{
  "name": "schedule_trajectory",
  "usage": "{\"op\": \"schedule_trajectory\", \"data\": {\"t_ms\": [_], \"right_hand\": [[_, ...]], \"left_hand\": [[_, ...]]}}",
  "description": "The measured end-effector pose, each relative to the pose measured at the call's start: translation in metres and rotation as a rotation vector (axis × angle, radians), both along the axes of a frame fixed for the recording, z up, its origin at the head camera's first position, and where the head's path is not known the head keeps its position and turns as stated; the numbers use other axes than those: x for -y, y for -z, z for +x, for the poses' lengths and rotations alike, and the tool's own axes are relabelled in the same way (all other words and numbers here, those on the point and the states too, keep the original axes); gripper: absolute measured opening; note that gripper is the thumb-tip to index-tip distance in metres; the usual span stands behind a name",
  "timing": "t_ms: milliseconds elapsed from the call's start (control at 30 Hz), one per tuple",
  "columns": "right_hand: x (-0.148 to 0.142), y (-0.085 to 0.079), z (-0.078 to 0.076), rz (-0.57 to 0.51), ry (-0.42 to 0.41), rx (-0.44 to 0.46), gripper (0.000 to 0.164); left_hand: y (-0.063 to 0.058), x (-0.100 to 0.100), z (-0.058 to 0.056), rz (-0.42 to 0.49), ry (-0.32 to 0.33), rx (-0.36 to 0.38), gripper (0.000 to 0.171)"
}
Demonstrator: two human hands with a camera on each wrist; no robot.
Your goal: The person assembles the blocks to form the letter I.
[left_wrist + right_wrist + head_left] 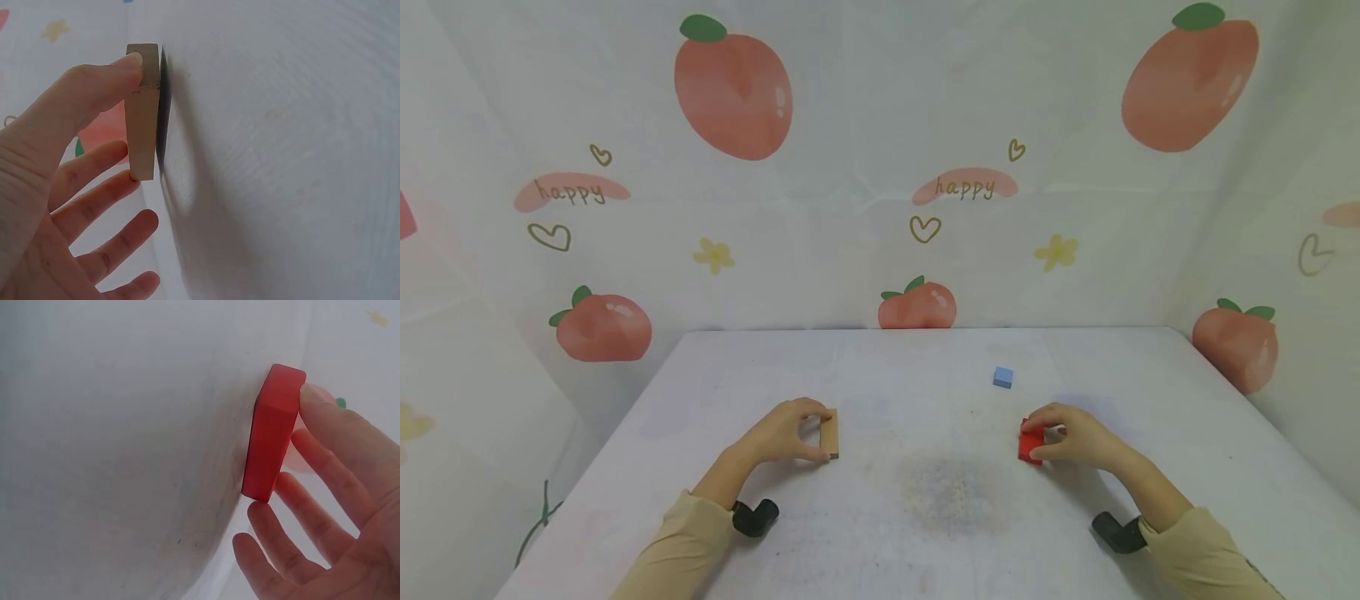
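Observation:
My left hand (786,433) pinches a plain tan wooden block (830,435), thumb at its near end and fingers toward the far end. In the left wrist view that block (142,128) is flat and oblong, with a dark shadow along its table side. On the right, a red oblong block (1030,442) is held by my right hand (1078,437) between thumb and fingers. The right wrist view has the thumb against one end of the red block (273,434) and fingertips around the other end. A small blue block (1003,377) lies behind the red one, touched by neither hand.
Both blocks are over a white table (880,508) with a greyish stain in its middle. A white curtain (850,100) printed with peaches hangs behind and along the sides. A black wrist-worn piece (756,517) sits by the left cuff, another (1117,532) by the right.

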State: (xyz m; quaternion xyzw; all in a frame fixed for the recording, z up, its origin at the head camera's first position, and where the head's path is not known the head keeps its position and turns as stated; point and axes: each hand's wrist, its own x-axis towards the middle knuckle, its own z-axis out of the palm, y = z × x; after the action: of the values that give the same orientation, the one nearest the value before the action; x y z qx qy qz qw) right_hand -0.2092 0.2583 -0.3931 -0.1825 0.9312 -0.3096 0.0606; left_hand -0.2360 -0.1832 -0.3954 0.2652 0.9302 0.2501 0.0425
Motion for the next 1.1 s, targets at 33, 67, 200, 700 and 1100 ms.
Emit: {"op": "schedule_trajectory", "data": {"t_ms": [33,67,200,700,1100], "right_hand": [[0.000,0.000,0.000,0.002,0.002,0.000,0.031],[0.000,0.000,0.000,0.003,0.004,0.003,0.030],[0.000,0.001,0.000,0.010,-0.001,0.005,0.030],[0.002,-0.001,0.001,0.035,0.014,0.019,0.029],[0.002,-0.002,0.000,0.054,-0.008,-0.006,0.028]], "left_hand": [[0.000,0.000,0.000,0.001,-0.001,0.000,0.060],[-0.001,0.000,0.000,0.000,-0.003,-0.002,0.060],[-0.002,-0.001,-0.001,-0.002,-0.015,-0.002,0.060],[-0.007,-0.008,-0.001,0.021,-0.011,-0.015,0.058],[-0.009,-0.016,-0.002,0.039,0.025,-0.025,0.059]]}}
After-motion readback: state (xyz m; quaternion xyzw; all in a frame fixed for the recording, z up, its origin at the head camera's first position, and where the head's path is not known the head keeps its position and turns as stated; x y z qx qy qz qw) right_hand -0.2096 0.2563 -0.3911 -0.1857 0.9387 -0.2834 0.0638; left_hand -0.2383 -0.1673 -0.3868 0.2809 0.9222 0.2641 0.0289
